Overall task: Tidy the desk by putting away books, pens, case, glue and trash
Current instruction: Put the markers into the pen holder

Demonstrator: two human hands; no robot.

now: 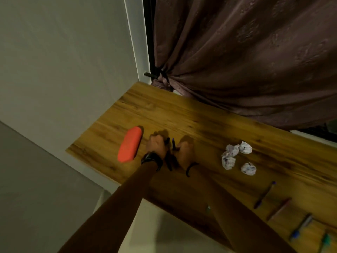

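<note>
An orange-red case point(129, 144) lies on the wooden desk point(182, 114) near its left end. Just right of it, my left hand point(157, 145), with a black watch on the wrist, is closed around dark pens point(167, 141). My right hand point(185, 149) sits beside it, closed on a blue-tipped pen point(173, 144) that points away from me. Several crumpled paper balls point(237, 156) lie to the right of my hands. More pens point(265, 195) are spread along the near right part of the desk.
A grey wall borders the desk on the left. A dark purple curtain point(246, 61), tied back, hangs along the desk's far edge. The desk's near edge runs below my forearms, with pale floor beneath it.
</note>
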